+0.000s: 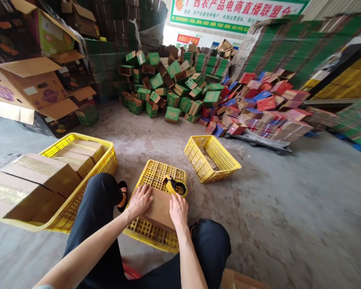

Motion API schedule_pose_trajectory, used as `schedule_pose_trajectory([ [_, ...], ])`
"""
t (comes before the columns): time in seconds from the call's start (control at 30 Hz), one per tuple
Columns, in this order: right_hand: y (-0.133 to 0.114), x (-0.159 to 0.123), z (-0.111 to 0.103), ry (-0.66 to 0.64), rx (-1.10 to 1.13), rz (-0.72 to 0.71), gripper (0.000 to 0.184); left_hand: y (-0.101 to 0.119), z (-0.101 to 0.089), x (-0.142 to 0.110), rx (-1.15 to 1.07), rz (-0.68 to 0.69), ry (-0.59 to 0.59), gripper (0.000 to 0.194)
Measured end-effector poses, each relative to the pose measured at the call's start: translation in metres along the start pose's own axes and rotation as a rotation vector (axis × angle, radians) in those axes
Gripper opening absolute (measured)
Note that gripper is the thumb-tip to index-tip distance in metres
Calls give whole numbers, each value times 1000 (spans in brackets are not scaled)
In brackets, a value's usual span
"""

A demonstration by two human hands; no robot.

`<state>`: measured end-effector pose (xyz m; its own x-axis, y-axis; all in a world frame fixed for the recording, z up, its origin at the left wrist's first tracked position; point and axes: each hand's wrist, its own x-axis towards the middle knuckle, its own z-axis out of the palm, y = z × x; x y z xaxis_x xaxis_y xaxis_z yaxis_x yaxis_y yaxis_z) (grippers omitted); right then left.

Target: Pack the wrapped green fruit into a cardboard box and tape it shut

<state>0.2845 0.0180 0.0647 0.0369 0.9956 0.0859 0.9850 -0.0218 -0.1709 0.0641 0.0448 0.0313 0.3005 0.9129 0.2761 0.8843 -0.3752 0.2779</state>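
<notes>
A small brown cardboard box (159,208) lies on an upturned yellow plastic crate (153,170) between my knees. My left hand (140,200) grips its left side, fingers over the top edge. At the opposite side my right hand (178,208) holds the box, with its fingers bent at the edge. Just beyond my right fingertips, a yellow and black tape dispenser (176,186) rests on the crate. The undersides of both hands are hidden.
At left, a yellow crate (110,160) holds several taped cardboard boxes (33,172). Another yellow crate (212,160) stands ahead on the right. Green boxes (172,114) and red and blue boxes (266,103) are heaped farther back. Large open cartons (33,86) are stacked at left.
</notes>
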Motion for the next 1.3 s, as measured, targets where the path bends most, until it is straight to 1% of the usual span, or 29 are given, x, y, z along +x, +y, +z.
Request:
schedule_pose_trajectory([
  [0.07,0,-11,3,22,-16,57,44,-2,2,-8,33,-15,-8,53],
  [0.1,-1,-19,6,18,-21,64,46,-2,3,-15,43,-2,-17,59],
  [0.17,-6,-39,11,-30,-24,32,52,4,8,-35,46,77,-55,69],
  [0.27,-14,-63,16,-130,-27,-51,61,17,14,-65,37,217,-108,79],
  [0.3,-15,-66,16,-149,-30,-59,61,21,15,-71,37,238,-109,83],
  [0.37,-13,-65,15,-162,-38,-24,62,26,16,-78,34,248,-98,85],
  [0.5,5,-49,11,-152,-24,115,64,20,9,-71,16,239,-73,72],
  [0.57,16,-46,10,-94,4,143,63,14,3,-65,7,208,-52,70],
  [0.63,24,-50,9,33,59,108,60,9,-5,-60,-18,175,-40,63],
  [0.7,26,-58,5,166,140,32,54,6,-14,-57,-68,170,-66,49],
  [0.77,24,-67,0,227,202,-44,45,8,-19,-57,-121,177,-115,39],
  [0.83,19,-76,-2,222,213,-89,42,14,-20,-59,-150,183,-136,39],
  [0.93,11,-85,4,227,165,-139,44,30,-15,-64,-137,211,-125,55],
  [0.97,9,-88,7,231,143,-150,45,37,-12,-66,-126,225,-132,58],
  [1.1,7,-105,19,191,100,-184,44,60,-10,-69,-111,263,-205,51],
  [1.2,8,-116,16,148,130,-181,45,62,-16,-70,-173,292,-257,46],
  [1.3,13,-119,8,122,170,-120,50,52,-24,-72,-218,307,-290,43],
])
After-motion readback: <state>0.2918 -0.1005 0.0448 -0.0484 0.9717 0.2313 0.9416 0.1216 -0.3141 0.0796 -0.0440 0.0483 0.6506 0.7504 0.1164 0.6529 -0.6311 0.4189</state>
